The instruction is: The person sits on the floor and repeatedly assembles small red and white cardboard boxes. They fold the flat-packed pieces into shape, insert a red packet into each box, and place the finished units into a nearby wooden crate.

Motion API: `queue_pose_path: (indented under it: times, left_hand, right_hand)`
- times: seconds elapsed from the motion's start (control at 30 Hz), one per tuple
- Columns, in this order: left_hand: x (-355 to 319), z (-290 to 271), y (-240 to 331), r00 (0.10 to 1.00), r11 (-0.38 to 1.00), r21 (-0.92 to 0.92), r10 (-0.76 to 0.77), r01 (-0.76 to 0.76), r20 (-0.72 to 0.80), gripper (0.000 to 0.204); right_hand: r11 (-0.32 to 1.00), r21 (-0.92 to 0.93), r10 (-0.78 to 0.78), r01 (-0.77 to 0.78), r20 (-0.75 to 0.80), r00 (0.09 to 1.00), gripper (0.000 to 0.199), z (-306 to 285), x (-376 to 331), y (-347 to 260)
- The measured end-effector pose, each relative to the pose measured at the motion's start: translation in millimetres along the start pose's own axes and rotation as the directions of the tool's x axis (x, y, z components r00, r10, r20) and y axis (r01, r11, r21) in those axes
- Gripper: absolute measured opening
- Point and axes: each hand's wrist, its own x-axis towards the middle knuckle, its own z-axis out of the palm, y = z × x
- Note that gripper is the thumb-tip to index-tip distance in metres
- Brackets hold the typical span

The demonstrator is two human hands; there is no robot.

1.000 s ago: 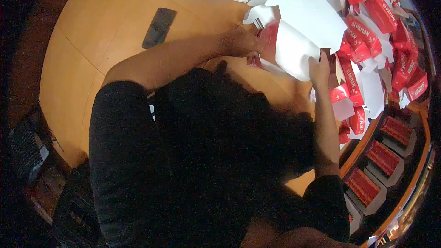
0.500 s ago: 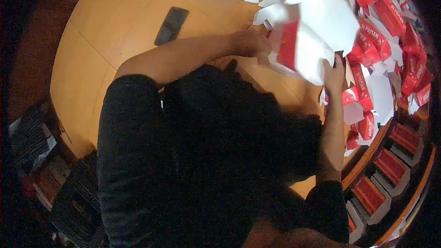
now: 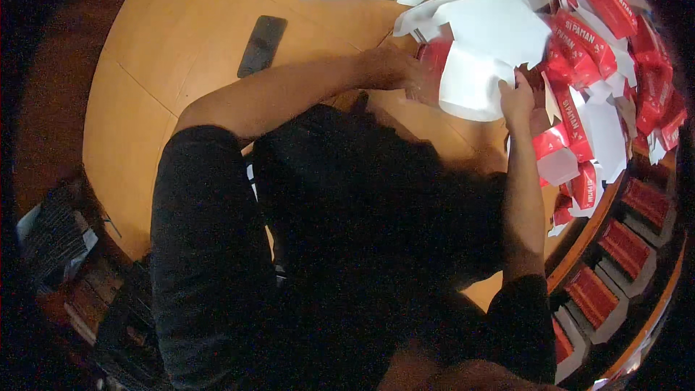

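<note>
The round orange-brown wooden table (image 3: 181, 51) fills the upper left, and a heap of red-and-white flat cardboard box blanks (image 3: 615, 80) is piled at its three o'clock edge. A red-and-white folded cardboard box (image 3: 485, 58), shown tilted with its red face up half a second ago, is now turned white side up and held lower, just left of the heap; the folding appears to be advancing. Its nine o'clock edge is gripped by the left hand (image 3: 413, 76), its five o'clock corner is pinched by the right hand (image 3: 517, 98). A dark flat phone (image 3: 262, 45) lies well apart at nine o'clock.
</note>
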Motion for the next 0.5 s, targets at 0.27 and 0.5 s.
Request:
queue_pose_path:
  times: [0.27, 0.5]
  left_hand:
    - [-5.0, 5.3, -9.3, 0.915, 0.873, 0.273, 0.383, -0.403, 0.126, 0.009]
    - [4.5, -0.3, -0.4, 0.828, 0.727, 0.414, 0.542, -0.549, 0.146, 0.028]
  right_hand:
    - [0.991, -0.01, 0.131, -0.131, 0.058, 0.99, 0.056, -0.6, 6.3, -8.2]
    - [0.967, -0.239, -0.192, 0.083, -0.479, 0.857, 0.037, 19.1, -8.9, -18.9]
